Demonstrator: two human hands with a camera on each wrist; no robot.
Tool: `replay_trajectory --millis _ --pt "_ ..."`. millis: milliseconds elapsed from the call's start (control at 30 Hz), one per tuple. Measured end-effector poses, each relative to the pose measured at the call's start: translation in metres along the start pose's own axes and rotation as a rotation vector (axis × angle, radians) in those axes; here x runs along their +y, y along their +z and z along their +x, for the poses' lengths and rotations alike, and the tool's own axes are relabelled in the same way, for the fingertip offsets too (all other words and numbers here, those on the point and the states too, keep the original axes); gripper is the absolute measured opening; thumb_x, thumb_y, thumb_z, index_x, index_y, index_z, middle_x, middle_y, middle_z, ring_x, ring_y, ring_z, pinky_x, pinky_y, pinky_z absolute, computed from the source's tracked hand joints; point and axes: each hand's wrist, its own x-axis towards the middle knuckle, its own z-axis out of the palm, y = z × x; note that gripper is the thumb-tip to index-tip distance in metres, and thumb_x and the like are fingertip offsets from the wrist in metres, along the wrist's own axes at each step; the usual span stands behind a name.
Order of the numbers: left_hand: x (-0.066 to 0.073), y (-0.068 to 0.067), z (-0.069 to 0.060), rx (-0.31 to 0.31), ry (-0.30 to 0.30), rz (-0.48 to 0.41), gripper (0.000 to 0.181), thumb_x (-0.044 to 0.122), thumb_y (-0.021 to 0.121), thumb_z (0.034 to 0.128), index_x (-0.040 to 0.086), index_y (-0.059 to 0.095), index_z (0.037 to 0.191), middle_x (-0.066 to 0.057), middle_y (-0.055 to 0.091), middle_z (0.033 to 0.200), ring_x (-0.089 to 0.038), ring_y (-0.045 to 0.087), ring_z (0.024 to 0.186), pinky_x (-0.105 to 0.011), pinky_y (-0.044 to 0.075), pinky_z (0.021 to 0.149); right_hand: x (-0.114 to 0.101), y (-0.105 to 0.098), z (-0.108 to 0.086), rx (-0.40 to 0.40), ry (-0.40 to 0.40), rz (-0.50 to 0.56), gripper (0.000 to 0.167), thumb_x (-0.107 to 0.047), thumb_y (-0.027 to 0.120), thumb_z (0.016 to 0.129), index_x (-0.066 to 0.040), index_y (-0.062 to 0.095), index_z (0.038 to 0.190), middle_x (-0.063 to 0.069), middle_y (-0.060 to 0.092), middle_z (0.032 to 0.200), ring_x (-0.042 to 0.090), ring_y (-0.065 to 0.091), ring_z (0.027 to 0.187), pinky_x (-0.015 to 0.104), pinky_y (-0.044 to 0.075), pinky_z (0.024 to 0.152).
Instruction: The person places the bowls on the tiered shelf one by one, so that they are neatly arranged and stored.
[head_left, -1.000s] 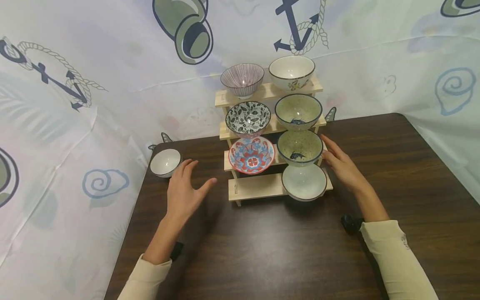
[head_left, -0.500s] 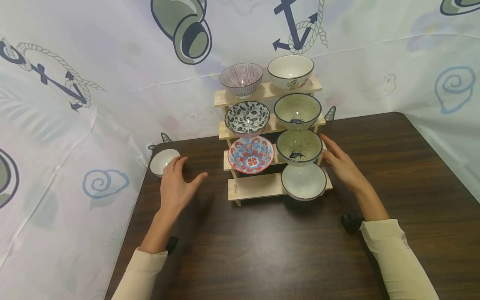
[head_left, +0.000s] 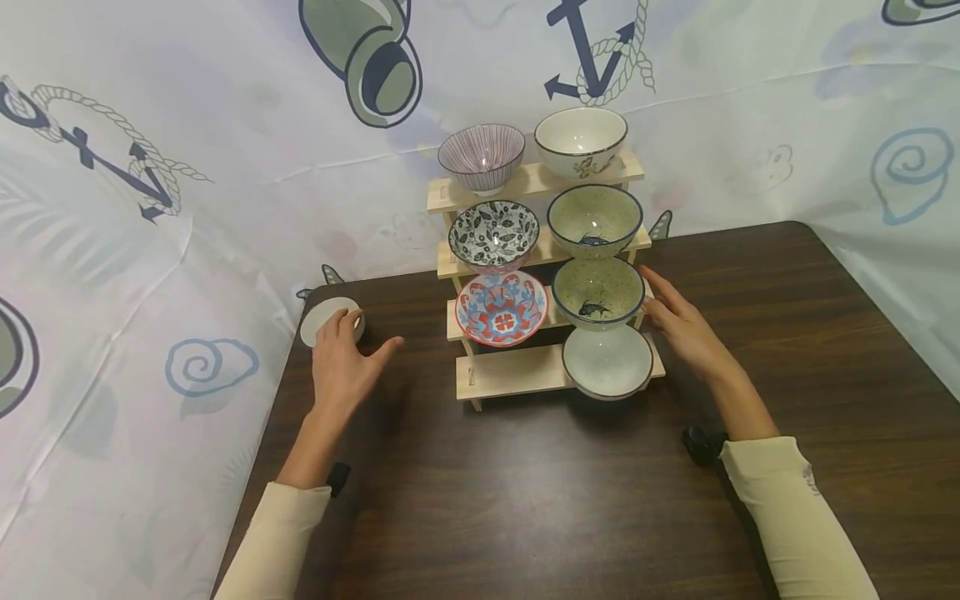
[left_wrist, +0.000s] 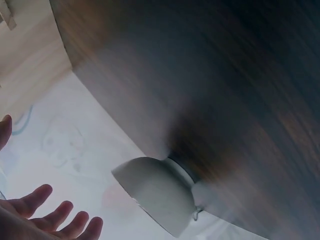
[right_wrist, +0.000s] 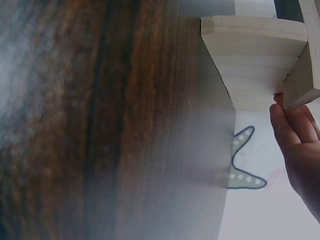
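My left hand (head_left: 341,362) reaches over the near side of a small white bowl (head_left: 318,319) at the table's far left, thumb spread away from the fingers. In the left wrist view, a gap shows between the fingers (left_wrist: 59,216) and that bowl (left_wrist: 155,192). My right hand (head_left: 686,329) is at the right side of a tiered wooden stand (head_left: 513,372). Its fairly straight fingers (right_wrist: 285,127) touch the stand's end piece (right_wrist: 300,82) in the right wrist view; some fingertips are hidden behind the wood.
Two bowls stand on each upper tier: striped (head_left: 482,157), floral-rimmed white (head_left: 581,142), black-leaf (head_left: 493,235), red-blue (head_left: 502,308) and two green ones (head_left: 595,218). A pale bowl (head_left: 607,362) sits on the lowest tier's right. Patterned cloth (head_left: 225,208) hangs behind the dark table (head_left: 510,492).
My left hand has moved left and slightly forward, and now covers part of the small white bowl's near side. My right hand has stayed at the stand.
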Motion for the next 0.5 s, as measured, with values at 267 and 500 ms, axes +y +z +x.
replay_trajectory --millis 267,500 --pt "-0.011 -0.002 0.010 0.023 -0.016 0.013 0.082 0.046 0.084 0.0836 -0.003 0.053 0.142 -0.026 0.046 0.152 -0.047 0.040 0.142 -0.067 0.034 0.112 0.000 -0.001 0.001 -0.004 0.015 0.008 0.064 -0.048 0.039 0.111 -0.037 0.011 0.167 0.023 0.045 0.154 0.044 0.043 0.143 0.068 0.028 0.120" --pt "-0.019 0.000 0.017 0.058 0.018 0.034 0.082 0.044 0.087 0.0801 -0.005 0.055 0.137 -0.028 0.049 0.148 -0.048 0.041 0.140 -0.063 0.032 0.116 0.000 0.000 0.000 -0.005 0.018 0.008 0.064 -0.049 0.038 0.111 -0.036 0.010 0.167 0.021 0.041 0.158 0.043 0.042 0.144 0.068 0.028 0.120"
